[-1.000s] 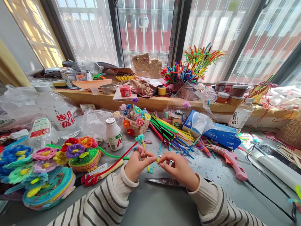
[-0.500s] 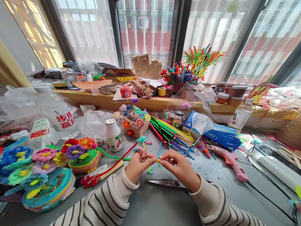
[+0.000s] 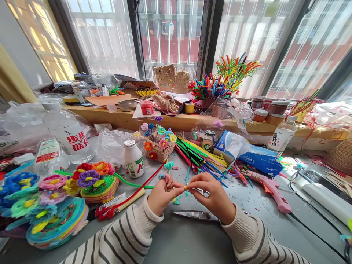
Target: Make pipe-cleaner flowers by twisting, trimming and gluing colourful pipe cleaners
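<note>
In the head view, the left hand (image 3: 162, 193), at the centre of the frame, is mostly closed, its thumb and forefinger pinched on a tiny yellow fuzzy piece (image 3: 185, 187). Its curled fingers also hold a turquoise and pink fuzzy flower piece (image 3: 168, 166), whose turquoise head stands up above the knuckles. The right hand (image 3: 211, 194), just right of centre, is partly closed, thumb and fingertips brought together at the right side of the yellow piece; whether they grip it or only touch it is hard to tell.

Below the right hand, in the lower centre, lie metal scissors (image 3: 195, 215), blade pointing left, on the grey tabletop (image 3: 189, 242). Left of centre stands a small white bottle with a green and red label (image 3: 134, 160), and behind it, a woven basket of colourful fuzzy flowers (image 3: 158, 149). Right of the basket lies a spread bundle of multicoloured pipe cleaners (image 3: 202, 156). At the right rests a pink glue gun (image 3: 271, 189). Large fuzzy flowers on layered round bases (image 3: 57, 220) fill the lower left.
</note>
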Tool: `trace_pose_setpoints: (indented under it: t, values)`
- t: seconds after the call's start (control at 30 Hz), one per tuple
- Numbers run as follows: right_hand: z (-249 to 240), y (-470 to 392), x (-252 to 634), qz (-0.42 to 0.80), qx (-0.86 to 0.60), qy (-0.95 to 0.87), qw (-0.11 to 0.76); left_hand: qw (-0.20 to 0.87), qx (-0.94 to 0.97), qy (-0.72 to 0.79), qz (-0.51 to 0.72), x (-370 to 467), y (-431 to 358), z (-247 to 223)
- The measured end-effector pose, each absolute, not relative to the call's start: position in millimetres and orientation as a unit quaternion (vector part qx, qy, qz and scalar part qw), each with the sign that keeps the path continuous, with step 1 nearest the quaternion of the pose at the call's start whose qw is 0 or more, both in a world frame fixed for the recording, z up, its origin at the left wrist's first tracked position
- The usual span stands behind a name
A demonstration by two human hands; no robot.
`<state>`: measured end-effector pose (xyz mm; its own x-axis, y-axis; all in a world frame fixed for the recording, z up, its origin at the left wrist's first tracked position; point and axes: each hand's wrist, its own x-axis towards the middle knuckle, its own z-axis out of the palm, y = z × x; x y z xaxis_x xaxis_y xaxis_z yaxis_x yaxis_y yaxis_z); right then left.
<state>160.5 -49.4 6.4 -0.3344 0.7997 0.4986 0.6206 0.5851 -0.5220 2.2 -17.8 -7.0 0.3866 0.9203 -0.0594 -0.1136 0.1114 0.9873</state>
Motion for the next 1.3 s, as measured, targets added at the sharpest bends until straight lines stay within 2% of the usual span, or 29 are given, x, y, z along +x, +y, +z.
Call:
trace_pose_setpoints:
  t: [0.13, 0.23, 0.4, 0.57, 0.8, 1.3]
  values:
    - [9.2, -51.3, 163.8, -0.034, -0.391, -0.876, 0.28, 0.635, 0.535, 0.393, 0.394, 1.4, -17.3, -9.4]
    - [9.9, -52.3, 163.2, -0.069, -0.381, -0.885, 0.258, 0.624, 0.538, 0.406, 0.395, 1.9, -18.4, -8.9]
    - [8.9, -50.4, 162.8, 0.039, -0.438, -0.846, 0.301, 0.626, 0.553, 0.412, 0.363, 4.4, -22.4, -5.5]
    - [6.6, -51.0, 160.5, 0.131, -0.426, -0.844, 0.298, 0.627, 0.558, 0.401, 0.367, 4.2, -23.6, -8.3]
    - [6.4, -48.8, 160.9, 0.181, -0.441, -0.821, 0.315, 0.603, 0.577, 0.407, 0.371, 3.1, -22.3, -10.2]
    - [4.1, -48.1, 163.2, 0.186, -0.457, -0.817, 0.297, 0.393, 0.728, 0.446, 0.342, 1.9, -26.4, -11.5]
